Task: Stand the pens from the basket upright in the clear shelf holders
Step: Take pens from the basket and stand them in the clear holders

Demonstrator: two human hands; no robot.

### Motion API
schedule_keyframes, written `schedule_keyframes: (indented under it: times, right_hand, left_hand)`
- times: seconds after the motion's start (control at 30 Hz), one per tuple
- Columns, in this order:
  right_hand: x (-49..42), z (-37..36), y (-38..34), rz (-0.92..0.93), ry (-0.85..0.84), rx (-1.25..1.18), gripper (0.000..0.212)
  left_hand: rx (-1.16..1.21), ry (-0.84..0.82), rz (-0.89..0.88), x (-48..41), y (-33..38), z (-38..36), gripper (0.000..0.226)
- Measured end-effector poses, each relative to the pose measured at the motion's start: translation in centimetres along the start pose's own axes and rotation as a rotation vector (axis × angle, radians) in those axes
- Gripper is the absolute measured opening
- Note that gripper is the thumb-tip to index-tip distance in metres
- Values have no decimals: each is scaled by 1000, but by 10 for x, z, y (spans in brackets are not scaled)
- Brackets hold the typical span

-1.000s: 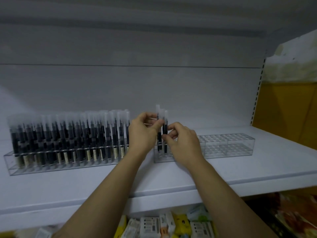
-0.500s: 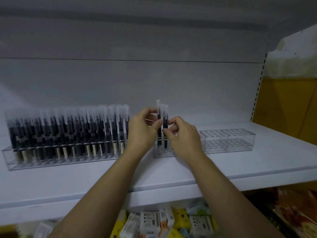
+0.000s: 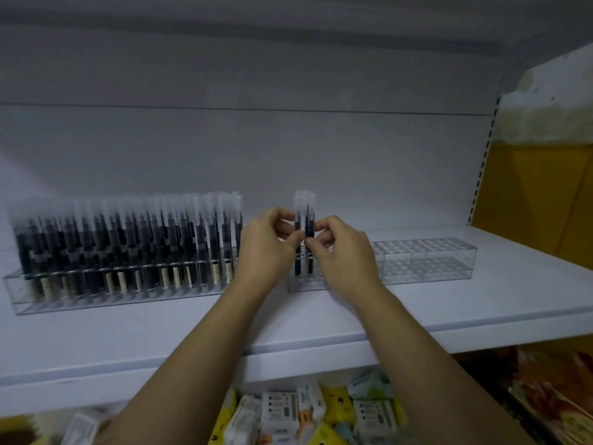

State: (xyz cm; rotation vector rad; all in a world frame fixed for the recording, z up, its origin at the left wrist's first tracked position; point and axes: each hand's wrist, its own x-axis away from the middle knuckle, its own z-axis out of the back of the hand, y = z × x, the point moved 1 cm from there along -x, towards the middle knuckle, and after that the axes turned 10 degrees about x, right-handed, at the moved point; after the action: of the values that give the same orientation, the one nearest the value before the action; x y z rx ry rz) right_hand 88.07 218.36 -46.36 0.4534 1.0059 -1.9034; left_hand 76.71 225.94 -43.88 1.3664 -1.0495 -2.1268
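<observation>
Pens (image 3: pixel 303 203) lower, between left hand (image 3: pixel 266 248) and right hand (image 3: pixel 346 255)

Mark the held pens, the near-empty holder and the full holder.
held pens (image 3: pixel 310 223), head view, dark barrel above the fingers.
near-empty holder (image 3: pixel 426 261), head view, bare right section.
full holder (image 3: pixel 96 298), head view, front wall.

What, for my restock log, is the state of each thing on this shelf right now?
Left clear holder: packed with pens along its visible length.
Stocked pens: upright, capped.
Right clear holder: mostly empty; pens only at its left end.
Held pens: upright, capped, lower ends in the slots.
Left hand: pinches the held pens.
Right hand: pinches the held pens.
</observation>
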Motion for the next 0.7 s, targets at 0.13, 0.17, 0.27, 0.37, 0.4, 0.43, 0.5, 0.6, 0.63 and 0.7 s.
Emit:
schedule_keyframes:
  times: [0.13, 0.17, 0.27, 0.37, 0.4, 0.43, 0.5, 0.6, 0.63, 0.7]
  right_hand:
    - [1, 1, 1, 11, 3, 14, 11]
    - [1, 1, 0, 14, 3, 15, 12]
    - [2, 4, -3, 20, -2, 27, 17]
    - [6, 11, -7, 9, -8, 73, 31]
    - [10, 14, -8, -2, -5, 94, 36]
    - [16, 16, -8, -5, -2, 120, 42]
    - [28, 21, -8, 16, -15, 175, 52]
    - [49, 35, -12, 46, -42, 210, 58]
    - [57, 42, -15, 57, -43, 214, 59]
    - [74, 54, -19, 92, -32, 211, 60]
  left_hand:
    - [-7, 0, 10, 2, -1, 0, 19]
    - [-9, -1, 14, 2, 0, 0, 18]
    - [-26, -6, 21, 3, 2, 2, 20]
    - [-81, -2, 9, 9, 7, 4, 34]
    - [-107, -4, 3, 15, 8, 6, 40]
    - [-130, -8, -8, 21, 9, 7, 44]
    - [-170, -22, -52, 35, 11, 10, 49]
    - [-233, -58, -119, 56, 17, 17, 51]
    - [-258, -80, -141, 63, 20, 21, 51]
    - [-310, -129, -199, 80, 27, 30, 51]
